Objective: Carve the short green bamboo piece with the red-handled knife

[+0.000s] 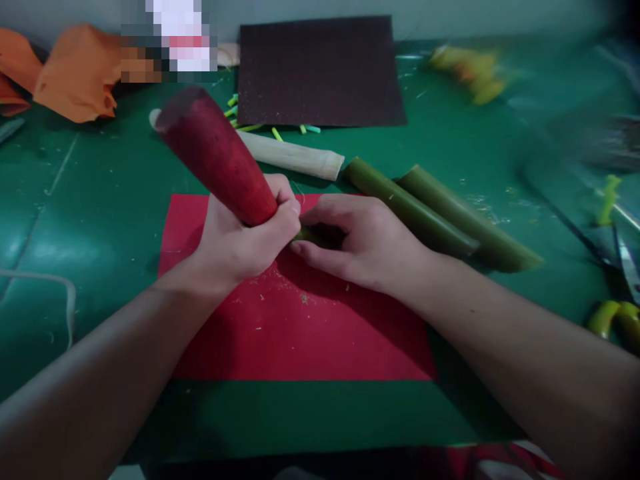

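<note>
My left hand (245, 237) is closed around a thick red wooden handle (220, 157), which tilts up and away to the left. Whatever the handle belongs to is hidden below my fist. Close against it, my right hand (365, 240) pinches a short green piece that looks like bamboo (310, 235), mostly covered by my fingers. Both hands are over a red sheet (300, 340) scattered with small shavings.
Two green bamboo pieces (415, 207) lie right of the sheet, and a pale bamboo piece (300, 157) lies behind it. Farther back are a dark sheet (320, 73), orange cloth-like material (77, 73) and a blurred yellow item (470, 73). Yellow-handled scissors (605, 319) sit at the right edge.
</note>
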### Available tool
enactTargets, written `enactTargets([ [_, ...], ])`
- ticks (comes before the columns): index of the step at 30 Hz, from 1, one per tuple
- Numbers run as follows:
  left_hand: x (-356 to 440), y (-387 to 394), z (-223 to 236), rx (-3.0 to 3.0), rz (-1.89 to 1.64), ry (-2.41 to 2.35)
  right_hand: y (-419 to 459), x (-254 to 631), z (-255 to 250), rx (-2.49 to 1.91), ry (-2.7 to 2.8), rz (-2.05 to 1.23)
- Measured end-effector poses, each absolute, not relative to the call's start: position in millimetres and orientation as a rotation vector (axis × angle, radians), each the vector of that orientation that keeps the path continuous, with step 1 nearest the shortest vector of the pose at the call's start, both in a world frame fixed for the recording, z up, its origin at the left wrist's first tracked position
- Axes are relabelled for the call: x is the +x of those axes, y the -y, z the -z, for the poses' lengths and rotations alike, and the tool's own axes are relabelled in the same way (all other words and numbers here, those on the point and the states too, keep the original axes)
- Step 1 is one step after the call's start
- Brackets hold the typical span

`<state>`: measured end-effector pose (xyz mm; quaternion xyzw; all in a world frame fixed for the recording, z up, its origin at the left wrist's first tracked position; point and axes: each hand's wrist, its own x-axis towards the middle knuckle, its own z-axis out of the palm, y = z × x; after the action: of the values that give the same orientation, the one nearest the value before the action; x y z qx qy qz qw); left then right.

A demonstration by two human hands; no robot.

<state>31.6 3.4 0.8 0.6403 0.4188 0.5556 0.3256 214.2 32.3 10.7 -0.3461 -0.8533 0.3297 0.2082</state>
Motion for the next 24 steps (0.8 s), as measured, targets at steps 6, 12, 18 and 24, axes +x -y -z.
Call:
enactTargets([
  [6, 32, -4, -2, 1.696, -1.438, -1.161, -33, 213, -10, -0.975, 2.362, -0.943],
  [12, 31, -7, 1, 1.69, -1.482, -1.126, -32, 212, -11, -1.002, 2.35, -0.953],
  [18, 35, -1, 0, 1.649, -1.497, -1.226, -34, 209, -9, -1.05, 2.37, -0.92],
  [24, 32, -10, 8, 1.623, -1.656, -1.129, -33, 207, -7, -1.03, 2.376, -0.908],
])
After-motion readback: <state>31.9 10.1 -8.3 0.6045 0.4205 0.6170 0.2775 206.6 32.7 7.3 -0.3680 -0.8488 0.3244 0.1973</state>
